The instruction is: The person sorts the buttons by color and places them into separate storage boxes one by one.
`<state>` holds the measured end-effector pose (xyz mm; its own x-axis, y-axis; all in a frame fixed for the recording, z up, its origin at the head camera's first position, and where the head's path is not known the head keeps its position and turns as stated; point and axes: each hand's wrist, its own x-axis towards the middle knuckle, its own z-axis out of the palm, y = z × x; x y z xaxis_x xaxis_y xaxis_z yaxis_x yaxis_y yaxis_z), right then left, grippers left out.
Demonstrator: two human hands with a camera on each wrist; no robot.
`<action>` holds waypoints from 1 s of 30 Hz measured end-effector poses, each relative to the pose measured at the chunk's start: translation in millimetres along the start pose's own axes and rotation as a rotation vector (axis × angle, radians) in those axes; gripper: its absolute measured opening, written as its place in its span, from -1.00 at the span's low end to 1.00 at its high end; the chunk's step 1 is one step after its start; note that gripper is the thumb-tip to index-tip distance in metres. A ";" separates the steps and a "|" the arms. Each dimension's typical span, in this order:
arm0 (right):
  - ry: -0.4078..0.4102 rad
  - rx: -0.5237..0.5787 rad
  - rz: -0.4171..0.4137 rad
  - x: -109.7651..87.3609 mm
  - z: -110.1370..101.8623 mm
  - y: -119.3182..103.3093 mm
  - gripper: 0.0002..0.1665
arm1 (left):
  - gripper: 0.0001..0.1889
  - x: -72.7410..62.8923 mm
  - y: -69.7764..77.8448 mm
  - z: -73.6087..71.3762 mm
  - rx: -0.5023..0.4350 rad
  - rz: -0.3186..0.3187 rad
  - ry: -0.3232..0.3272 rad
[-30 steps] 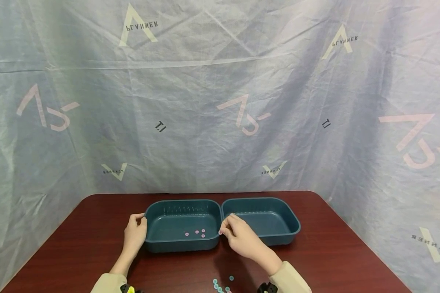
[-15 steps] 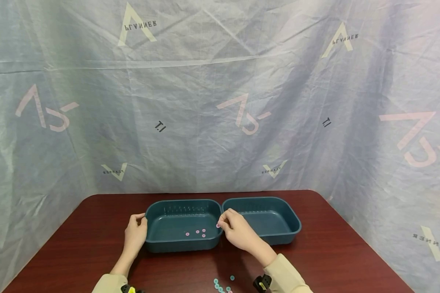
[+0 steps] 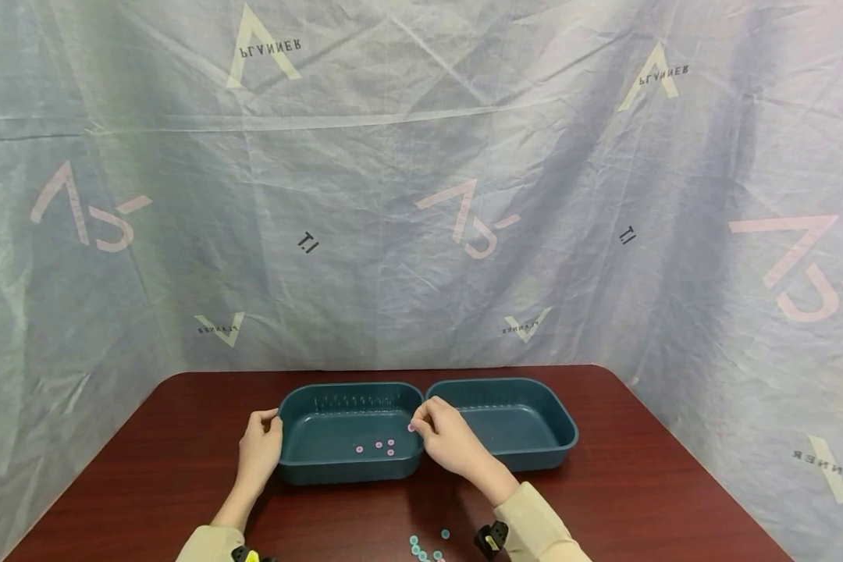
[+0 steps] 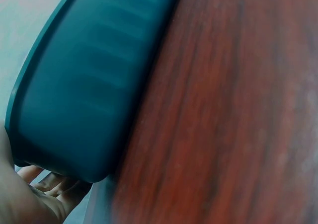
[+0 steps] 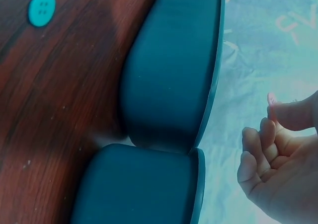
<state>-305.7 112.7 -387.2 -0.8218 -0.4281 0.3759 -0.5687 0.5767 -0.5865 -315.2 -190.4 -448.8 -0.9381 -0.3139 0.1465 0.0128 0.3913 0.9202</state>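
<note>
My right hand (image 3: 452, 441) pinches a pink button (image 3: 411, 427) between thumb and finger, above the right end of the left dark teal tray (image 3: 351, 471). The right wrist view shows that button (image 5: 271, 99) at the fingertips, higher than the tray rims. Several pink buttons (image 3: 378, 445) lie on the left tray's floor. At this tray's left end my left hand (image 3: 261, 445) grips the rim; the left wrist view shows its fingers (image 4: 49, 182) at the tray's end wall, partly hidden by it.
A second teal tray (image 3: 537, 460) stands close against the left one, on the right. Several turquoise buttons (image 3: 415, 549) lie near the table's front, partly cut off by the frame, with a bit of pink among them. A printed grey cloth (image 3: 365, 297) hangs behind the table (image 3: 183, 468).
My right hand has moved left and slightly up, carrying the pink button from beside the left tray's rim to over its inside. The left hand stays at the rim.
</note>
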 end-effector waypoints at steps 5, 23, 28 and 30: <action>0.007 0.000 0.008 4.6 1.0 -1.7 -0.84 | -0.53 0.4 -1.0 0.3 0.002 0.001 -0.002; 0.025 -0.005 0.010 20.0 17.1 -2.9 -0.84 | -0.55 1.6 -2.6 1.1 0.012 -0.001 0.015; 0.035 -0.034 0.000 21.4 21.0 -2.0 -0.83 | -0.56 0.9 -0.8 1.0 0.015 -0.002 0.026; 0.040 -0.038 -0.004 22.1 22.0 -2.0 -0.82 | -0.55 0.4 0.4 0.8 0.016 0.003 0.027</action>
<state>-322.0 86.8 -393.4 -0.8196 -0.4028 0.4075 -0.5726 0.6015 -0.5571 -315.8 -189.6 -448.6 -0.9282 -0.3361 0.1594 0.0098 0.4063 0.9137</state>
